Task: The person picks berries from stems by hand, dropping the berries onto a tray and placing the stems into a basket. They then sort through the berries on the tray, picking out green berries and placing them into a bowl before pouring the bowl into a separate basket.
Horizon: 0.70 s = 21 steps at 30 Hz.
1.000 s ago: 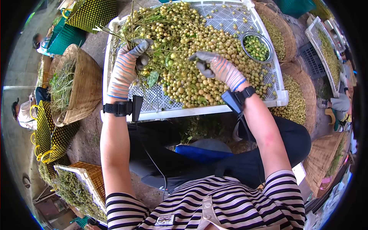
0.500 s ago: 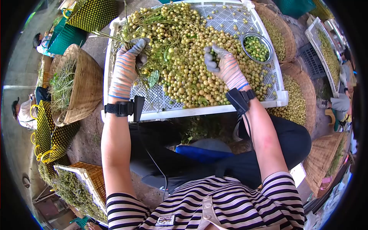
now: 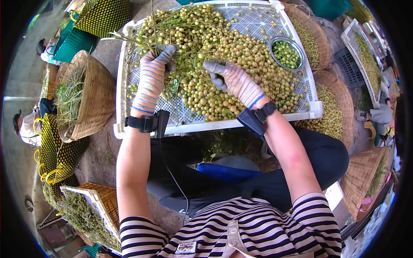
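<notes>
The left gloved hand [image 3: 158, 64] grips thin green-brown stems [image 3: 138, 42], probably to steady them, ends jutting past its fingers. The right gloved hand [image 3: 230, 78] has half-curled fingers above round yellow-green fruits [image 3: 211, 103]; their hold cannot be told.

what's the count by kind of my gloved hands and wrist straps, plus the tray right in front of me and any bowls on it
gloved hands: 2
wrist straps: 2
tray: 1
bowl: 1
total: 6

Fruit [image 3: 223, 86] lies on the tray [image 3: 206, 126] between stems [image 3: 134, 40] left and a bowl [image 3: 302, 56] right.
</notes>
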{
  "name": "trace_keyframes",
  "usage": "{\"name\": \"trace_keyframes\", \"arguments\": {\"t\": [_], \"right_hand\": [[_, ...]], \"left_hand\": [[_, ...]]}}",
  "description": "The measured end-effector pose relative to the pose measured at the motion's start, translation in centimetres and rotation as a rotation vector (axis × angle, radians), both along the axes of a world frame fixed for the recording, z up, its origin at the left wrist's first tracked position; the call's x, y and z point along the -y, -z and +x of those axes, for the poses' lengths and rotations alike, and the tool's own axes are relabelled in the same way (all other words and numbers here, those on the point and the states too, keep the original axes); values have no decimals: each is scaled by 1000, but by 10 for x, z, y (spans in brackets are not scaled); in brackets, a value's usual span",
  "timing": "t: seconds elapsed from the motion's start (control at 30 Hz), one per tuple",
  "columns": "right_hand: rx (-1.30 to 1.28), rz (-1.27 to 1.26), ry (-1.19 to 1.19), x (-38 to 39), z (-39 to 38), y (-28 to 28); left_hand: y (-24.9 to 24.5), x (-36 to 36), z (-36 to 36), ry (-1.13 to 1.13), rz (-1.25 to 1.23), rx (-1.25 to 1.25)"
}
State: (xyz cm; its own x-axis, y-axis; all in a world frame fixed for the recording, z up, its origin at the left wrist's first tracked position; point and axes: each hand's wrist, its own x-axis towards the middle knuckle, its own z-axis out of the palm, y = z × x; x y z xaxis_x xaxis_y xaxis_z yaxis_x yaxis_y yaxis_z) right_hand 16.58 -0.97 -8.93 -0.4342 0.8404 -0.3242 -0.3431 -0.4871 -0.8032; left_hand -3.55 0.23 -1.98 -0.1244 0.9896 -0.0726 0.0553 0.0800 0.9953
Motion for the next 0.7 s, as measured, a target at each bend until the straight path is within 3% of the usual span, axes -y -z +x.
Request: {"name": "trace_keyframes", "arguments": {"t": [0.07,0.13,0.3,0.4,0.57,0.6,0.67,0.7], "right_hand": [[22,-5,9,4,-1,-10],[-181,-82,53,4,2,-10],[-406,-88,-24,6,9,12],[-258,-166,133,14,-3,0],[-142,-44,68,11,-5,4],[-142,-44,68,9,-1,9],[-405,-156,-32,7,7,13],[-363,-147,-4,7,7,17]], "left_hand": [[1,-1,1,6,-6,16],[2,-3,-2,11,-14,49],[5,-5,-4,-31,-54,126],[4,-4,0,17,-22,134],[12,-4,2,8,-37,59],[12,-5,0,8,-37,60],[12,-8,-6,15,4,88],[14,-9,-6,12,7,92]]}}
